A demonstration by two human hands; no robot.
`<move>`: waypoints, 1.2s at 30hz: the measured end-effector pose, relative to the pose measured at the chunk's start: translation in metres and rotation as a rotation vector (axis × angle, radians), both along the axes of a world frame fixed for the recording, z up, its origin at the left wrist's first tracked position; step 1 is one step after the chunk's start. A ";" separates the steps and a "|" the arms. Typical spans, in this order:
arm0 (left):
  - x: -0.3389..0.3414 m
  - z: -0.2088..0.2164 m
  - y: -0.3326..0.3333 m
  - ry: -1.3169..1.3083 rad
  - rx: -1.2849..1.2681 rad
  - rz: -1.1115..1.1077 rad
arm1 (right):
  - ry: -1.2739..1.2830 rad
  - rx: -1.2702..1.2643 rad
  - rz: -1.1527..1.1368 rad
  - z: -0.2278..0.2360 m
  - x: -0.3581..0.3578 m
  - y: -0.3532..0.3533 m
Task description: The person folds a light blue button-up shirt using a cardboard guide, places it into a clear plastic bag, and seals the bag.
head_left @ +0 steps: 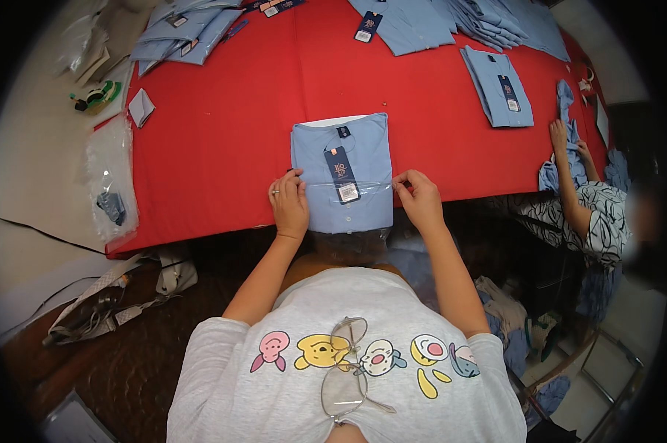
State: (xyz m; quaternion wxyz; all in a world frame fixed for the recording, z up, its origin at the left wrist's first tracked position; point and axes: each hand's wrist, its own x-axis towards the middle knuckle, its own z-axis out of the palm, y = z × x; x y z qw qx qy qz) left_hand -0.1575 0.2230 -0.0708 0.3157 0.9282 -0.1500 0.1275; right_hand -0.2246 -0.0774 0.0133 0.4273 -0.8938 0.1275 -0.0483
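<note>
A folded light-blue shirt (pixel 341 173) with a dark hang tag (pixel 341 172) lies on the red table (pixel 222 140), its lower half inside a clear plastic bag (pixel 352 221) that hangs over the table's front edge. My left hand (pixel 289 203) grips the bag's left edge beside the shirt. On the other side, my right hand (pixel 420 198) pinches the bag's right edge. Both hands hold the bag mouth about halfway up the shirt.
Stacks of folded blue shirts (pixel 488 22) lie at the back and one shirt (pixel 497 87) at right. Another person (pixel 584 199) handles blue cloth at the right edge. Clear bags (pixel 112 177) hang at the left edge; a tape dispenser (pixel 95 96) sits beyond.
</note>
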 end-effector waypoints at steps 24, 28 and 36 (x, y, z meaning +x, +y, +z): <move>0.132 0.097 0.011 0.536 0.374 -0.566 | 0.324 -0.537 0.692 0.037 0.149 -0.011; 0.150 0.092 0.020 0.606 0.259 -0.591 | 0.305 -0.426 0.698 0.032 0.156 -0.024; 0.173 0.063 0.019 0.512 -0.033 -0.381 | 0.292 -0.171 0.397 0.023 0.167 -0.029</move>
